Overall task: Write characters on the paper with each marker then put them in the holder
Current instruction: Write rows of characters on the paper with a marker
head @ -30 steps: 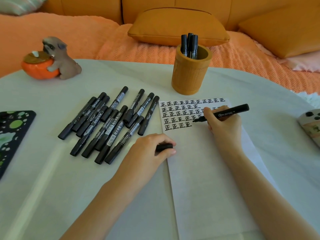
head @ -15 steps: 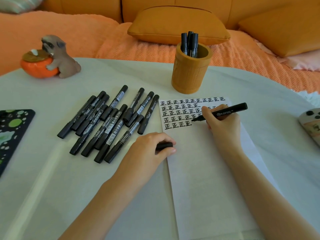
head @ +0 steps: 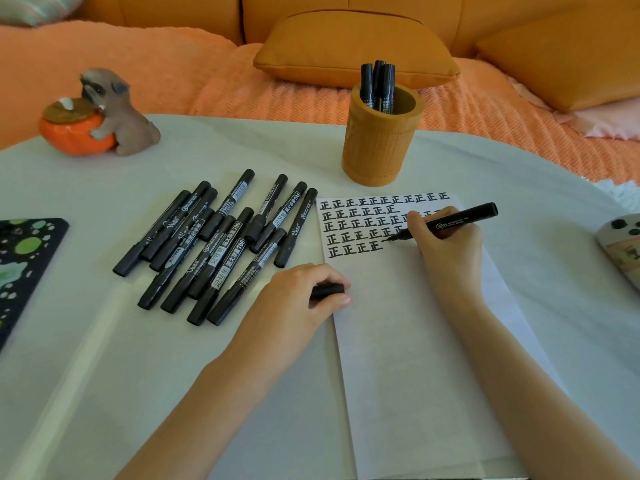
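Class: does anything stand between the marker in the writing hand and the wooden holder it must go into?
Nothing visible does. Only the written paper and table lie between the marker in the right hand and the holder. Three markers already stand in it, leaving room.

The table [head: 519,174] in front of me is covered with a pale white cloth, and its far edge curves round. Soft, even light lies on it, with only faint shadows. Just behind the table stands a sofa [head: 173,8] in mustard orange, its back filling the top of my view. An orange knitted throw [head: 138,71] is spread across the seat. A mustard cushion [head: 353,46] lies on the throw in the middle, and a second cushion [head: 561,57] of the same colour sits at the right. Below that one is a pale pink pillow [head: 609,123]. A striped pillow [head: 31,5] just shows top left.
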The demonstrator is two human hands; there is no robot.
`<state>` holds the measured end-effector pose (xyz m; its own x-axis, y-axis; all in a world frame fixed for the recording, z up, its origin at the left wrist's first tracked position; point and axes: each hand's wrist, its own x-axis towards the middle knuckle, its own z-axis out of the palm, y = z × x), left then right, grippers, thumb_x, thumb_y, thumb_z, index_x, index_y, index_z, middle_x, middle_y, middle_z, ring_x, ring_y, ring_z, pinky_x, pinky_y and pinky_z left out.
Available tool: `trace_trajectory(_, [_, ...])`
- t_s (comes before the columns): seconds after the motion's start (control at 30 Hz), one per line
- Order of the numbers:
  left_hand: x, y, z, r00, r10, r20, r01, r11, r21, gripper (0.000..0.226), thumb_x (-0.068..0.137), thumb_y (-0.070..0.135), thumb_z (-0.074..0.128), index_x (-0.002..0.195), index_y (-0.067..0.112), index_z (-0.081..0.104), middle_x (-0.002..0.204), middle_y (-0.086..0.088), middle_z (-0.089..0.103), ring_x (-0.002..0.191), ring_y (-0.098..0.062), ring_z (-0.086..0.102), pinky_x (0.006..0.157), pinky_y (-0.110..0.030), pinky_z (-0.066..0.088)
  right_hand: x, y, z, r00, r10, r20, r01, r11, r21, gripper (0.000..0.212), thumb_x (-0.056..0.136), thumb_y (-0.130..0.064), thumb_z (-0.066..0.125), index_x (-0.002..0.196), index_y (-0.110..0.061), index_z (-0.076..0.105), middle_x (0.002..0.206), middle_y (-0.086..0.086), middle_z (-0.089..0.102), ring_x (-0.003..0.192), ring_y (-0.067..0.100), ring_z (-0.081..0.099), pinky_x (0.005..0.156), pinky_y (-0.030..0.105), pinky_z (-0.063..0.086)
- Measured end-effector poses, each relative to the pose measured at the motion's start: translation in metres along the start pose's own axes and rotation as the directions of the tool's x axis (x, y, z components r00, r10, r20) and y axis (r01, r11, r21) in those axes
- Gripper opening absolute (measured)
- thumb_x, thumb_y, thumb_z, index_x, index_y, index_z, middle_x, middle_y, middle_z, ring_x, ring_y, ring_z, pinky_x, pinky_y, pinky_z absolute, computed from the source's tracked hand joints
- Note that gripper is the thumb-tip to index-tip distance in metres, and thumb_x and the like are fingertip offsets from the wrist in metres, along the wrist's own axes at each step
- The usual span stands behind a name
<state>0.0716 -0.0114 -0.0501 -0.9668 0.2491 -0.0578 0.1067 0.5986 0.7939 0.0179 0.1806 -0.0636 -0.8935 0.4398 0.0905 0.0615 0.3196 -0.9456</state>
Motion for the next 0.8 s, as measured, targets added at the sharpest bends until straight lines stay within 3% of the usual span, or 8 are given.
trace_trajectory(0.8, [0.0006,-0.0013,0.0006,1.000,-0.009,0.002,0.009,1.000,-0.015,0.012,0.084,0.028,0.066,0.096,0.031,0.068,0.091,0.020,0.065,0.074,0.021,0.051,0.066,0.002,0.037,0.0000,-0.0009,-0.0014,1.000,0.010,0.022,-0.009,0.999,-0.031,0.022,0.085,-0.017,0.062,0.070,-0.010,0.048,0.056,-0.001,0.038,0.047,0.005,0.030,0.042,0.015,0.025])
